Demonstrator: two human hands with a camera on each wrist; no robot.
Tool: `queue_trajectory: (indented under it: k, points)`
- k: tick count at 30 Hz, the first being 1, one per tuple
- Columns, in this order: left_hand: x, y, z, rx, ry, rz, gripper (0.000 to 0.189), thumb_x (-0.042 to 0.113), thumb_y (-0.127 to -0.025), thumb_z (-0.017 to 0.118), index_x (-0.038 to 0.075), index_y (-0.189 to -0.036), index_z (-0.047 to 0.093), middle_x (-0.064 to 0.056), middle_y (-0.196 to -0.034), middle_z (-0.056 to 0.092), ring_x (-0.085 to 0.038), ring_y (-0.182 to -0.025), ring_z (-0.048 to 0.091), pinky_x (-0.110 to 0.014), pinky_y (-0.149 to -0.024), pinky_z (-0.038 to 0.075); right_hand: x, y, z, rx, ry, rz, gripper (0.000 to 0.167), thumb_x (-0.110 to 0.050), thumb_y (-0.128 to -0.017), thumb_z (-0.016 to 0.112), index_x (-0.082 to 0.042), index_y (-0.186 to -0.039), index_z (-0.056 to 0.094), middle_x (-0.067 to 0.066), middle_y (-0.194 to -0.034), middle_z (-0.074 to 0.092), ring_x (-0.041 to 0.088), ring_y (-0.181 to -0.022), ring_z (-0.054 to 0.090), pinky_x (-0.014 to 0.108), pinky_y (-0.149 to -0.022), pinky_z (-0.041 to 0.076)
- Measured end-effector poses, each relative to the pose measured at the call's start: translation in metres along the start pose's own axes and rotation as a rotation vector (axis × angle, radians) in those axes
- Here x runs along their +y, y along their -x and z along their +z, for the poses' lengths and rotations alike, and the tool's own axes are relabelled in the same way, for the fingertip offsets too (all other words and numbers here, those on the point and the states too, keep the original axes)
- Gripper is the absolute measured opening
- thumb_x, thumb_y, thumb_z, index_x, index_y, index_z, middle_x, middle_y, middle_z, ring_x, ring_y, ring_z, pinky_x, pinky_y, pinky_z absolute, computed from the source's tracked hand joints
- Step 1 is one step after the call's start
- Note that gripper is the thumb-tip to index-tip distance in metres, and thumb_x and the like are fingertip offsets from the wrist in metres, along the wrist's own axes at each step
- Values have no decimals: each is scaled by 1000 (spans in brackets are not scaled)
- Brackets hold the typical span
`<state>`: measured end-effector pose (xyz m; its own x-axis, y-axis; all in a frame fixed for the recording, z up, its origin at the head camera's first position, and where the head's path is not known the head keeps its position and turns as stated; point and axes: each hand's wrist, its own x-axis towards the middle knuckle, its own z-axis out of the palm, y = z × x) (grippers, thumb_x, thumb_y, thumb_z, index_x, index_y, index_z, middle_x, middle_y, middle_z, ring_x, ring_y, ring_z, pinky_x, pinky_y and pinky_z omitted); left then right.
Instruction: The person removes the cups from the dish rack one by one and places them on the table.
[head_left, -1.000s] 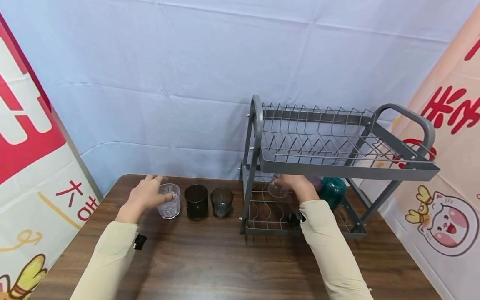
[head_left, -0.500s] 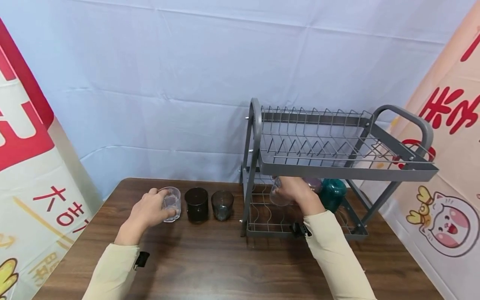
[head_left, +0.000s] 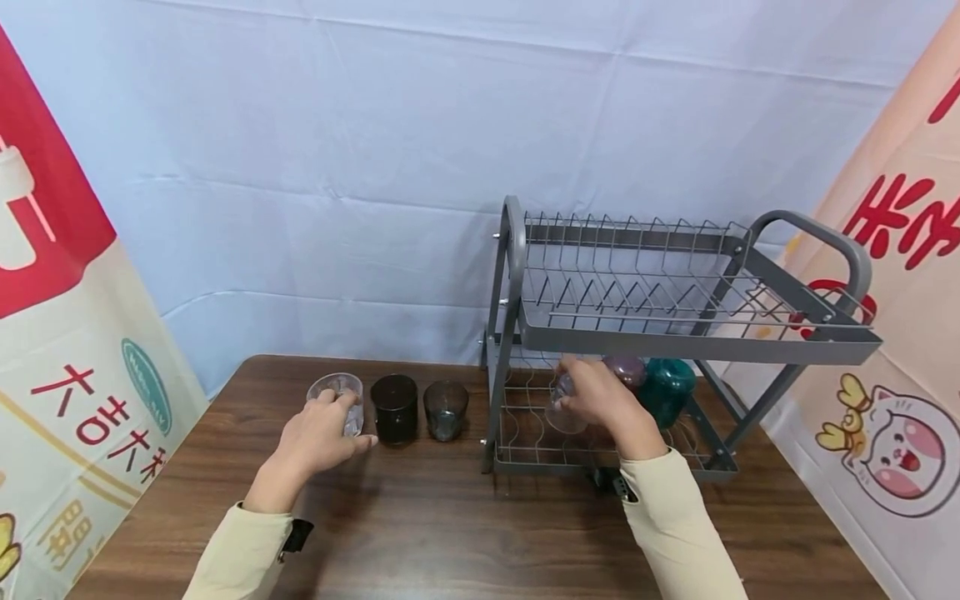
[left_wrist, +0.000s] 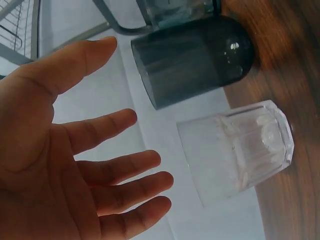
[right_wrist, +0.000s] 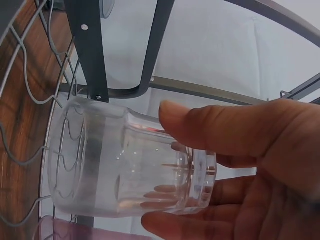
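Observation:
My right hand (head_left: 600,400) holds a clear glass (right_wrist: 135,160) by its base, thumb on one side and fingers on the other. The glass is upside down in the lower tier of the grey dish rack (head_left: 675,343), its rim at the wires. My left hand (left_wrist: 75,145), fingers spread and holding nothing, is in front of another clear tumbler (left_wrist: 235,150), which stands upright on the table. In the head view that hand covers part of the tumbler (head_left: 333,383). To the tumbler's right stand a dark glass (head_left: 395,408) and a smoky grey glass (head_left: 446,411).
A teal glass (head_left: 667,392) and a purple glass (head_left: 626,371) sit in the rack's lower tier, right of my right hand. The upper wire tier hangs over them. A pale cloth (head_left: 337,183) hangs behind the wooden table (head_left: 450,533); printed banners flank it.
My left hand has moved from the left side of the clear tumbler to its front, toward the right. My right hand, with its glass, has shifted slightly nearer the rack's front.

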<state>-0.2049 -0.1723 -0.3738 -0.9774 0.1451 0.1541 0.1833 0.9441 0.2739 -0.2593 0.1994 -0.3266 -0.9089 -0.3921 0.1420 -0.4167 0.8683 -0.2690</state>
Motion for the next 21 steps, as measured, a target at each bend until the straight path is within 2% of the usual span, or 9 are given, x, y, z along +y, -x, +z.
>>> queue_trajectory:
  k: [7,11,16,21]
  points:
    - [11,5,5,20,-6,13,63,43,-73,76,5,-121,58,-24,-121,50,-43,-100,54,-51,-63,47,-1,14,1,19,-24,-12,35,-6,-77,74,1,-107,59,17,-97,61,31,-89,58,46,-76,48]
    - [18,8,8,43,-10,24,62,43,-72,76,7,-120,59,-19,-112,53,-39,-90,56,-48,-58,46,-5,21,2,33,-37,-13,37,-7,-76,76,0,-108,59,16,-95,60,30,-87,57,46,-75,49]
    - [26,12,13,59,0,45,61,44,-71,76,9,-119,60,-19,-113,53,-38,-90,56,-48,-60,46,-8,29,3,48,-52,-5,38,-7,-74,77,-1,-107,60,16,-94,58,29,-85,56,46,-74,50]
    - [33,16,16,65,7,31,58,43,-71,77,10,-117,62,-18,-110,53,-36,-88,56,-48,-60,46,-9,34,2,46,-63,-11,39,-8,-75,77,-1,-109,59,16,-95,57,29,-86,56,46,-74,49]
